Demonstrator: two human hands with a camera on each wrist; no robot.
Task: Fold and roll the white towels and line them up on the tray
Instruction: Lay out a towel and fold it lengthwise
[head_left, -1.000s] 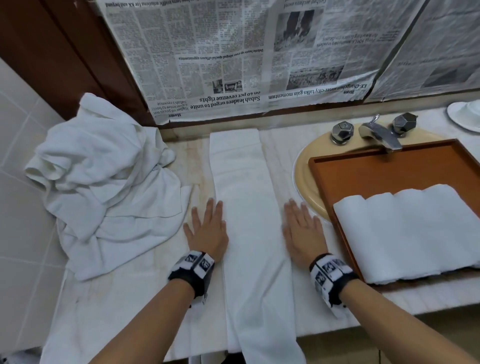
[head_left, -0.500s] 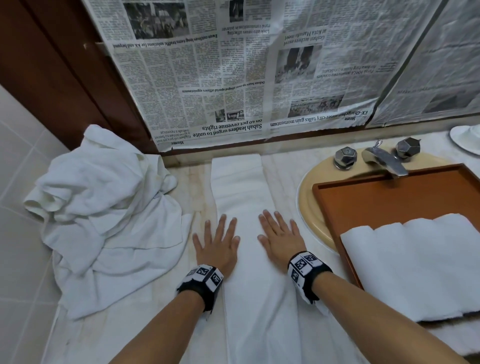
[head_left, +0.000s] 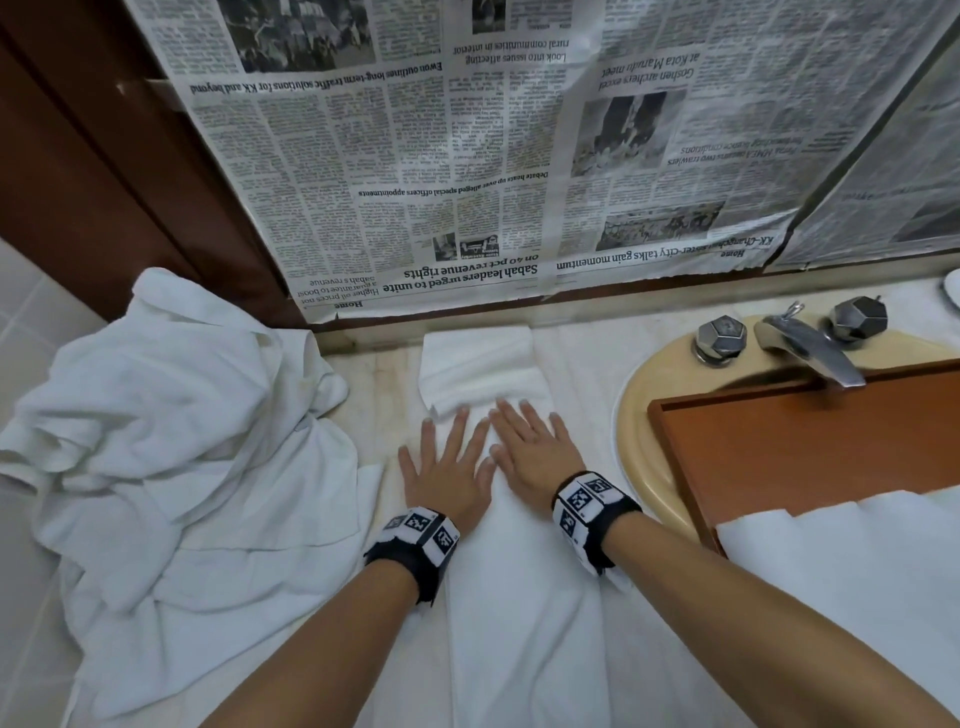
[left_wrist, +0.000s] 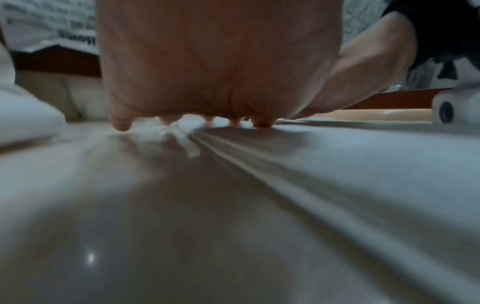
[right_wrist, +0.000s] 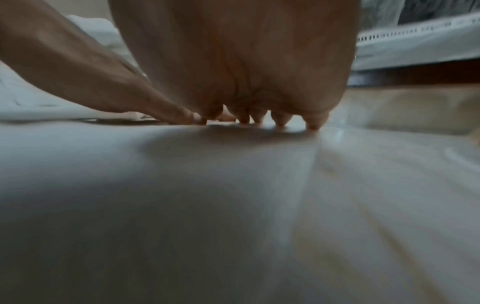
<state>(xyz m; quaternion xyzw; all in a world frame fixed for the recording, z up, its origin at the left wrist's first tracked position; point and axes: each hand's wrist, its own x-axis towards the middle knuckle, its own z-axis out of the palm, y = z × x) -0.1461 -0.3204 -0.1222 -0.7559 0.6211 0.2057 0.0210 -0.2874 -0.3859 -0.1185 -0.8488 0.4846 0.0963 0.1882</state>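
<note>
Head view: a person's left hand and right hand lie flat, fingers straight and spread, side by side on a long folded white towel laid lengthwise down a pale marble bench. Neither hand grips anything; both palms press the cloth. The towel's far end is doubled back on itself just beyond the fingertips, close to the wall.

A heap of crumpled white towels sits on the left of the bench, against a tiled wall and dark wood panelling. Sheets of newspaper, pasted upside down, cover the wall behind the bench.

To the right, a brown wooden tray rests across a cream basin, beneath a metal faucet flanked by two faceted knobs. Rolled white towels lie side by side in the tray's near part.

Left wrist view, blurred: the left hand is splayed, its fingertips touching the glossy bench and the towel's edge, with the right hand alongside. Right wrist view: the right hand bears down on the towel, its fingertips at the cloth's edge.
</note>
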